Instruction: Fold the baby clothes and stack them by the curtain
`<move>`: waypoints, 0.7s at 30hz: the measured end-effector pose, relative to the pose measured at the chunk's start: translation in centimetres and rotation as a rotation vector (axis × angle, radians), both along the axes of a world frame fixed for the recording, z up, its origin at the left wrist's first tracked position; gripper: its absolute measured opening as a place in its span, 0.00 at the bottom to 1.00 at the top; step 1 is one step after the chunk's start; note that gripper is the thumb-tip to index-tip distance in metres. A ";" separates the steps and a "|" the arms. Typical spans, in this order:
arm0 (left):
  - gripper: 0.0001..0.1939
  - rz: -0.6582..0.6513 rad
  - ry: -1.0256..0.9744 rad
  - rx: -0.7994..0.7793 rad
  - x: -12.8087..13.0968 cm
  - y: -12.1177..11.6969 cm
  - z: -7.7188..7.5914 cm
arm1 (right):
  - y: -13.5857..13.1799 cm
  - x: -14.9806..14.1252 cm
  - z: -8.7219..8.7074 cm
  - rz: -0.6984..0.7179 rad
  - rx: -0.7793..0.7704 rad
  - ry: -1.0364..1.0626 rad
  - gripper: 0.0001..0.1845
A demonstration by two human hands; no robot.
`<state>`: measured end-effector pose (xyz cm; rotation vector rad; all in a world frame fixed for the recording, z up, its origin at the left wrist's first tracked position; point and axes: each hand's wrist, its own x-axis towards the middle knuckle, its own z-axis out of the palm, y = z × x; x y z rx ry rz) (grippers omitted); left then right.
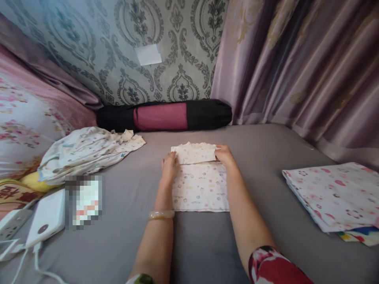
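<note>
A small white patterned cloth (201,187) lies flat on the grey bed sheet (266,157) in front of me. Its far end is folded back toward me as a narrow flap (194,153). My left hand (168,165) pinches the left end of that flap. My right hand (225,154) grips the flap's right end, fingers closed on the fabric. A pale bangle (161,214) sits on my left wrist.
A crumpled patterned garment (85,152) lies at the left. Folded floral cloths (334,195) are stacked at the right. A black and pink bolster (162,115) lies along the wall. A white power bank (47,217) with cables rests at the lower left. Curtains hang at the right.
</note>
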<state>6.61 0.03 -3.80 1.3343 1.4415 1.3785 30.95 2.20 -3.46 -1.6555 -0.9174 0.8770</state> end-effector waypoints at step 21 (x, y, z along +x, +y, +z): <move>0.21 -0.193 1.005 -0.036 4.0 0.9 1.4 | -3.7 -9.2 2.1 0.545 -0.033 -0.989 0.29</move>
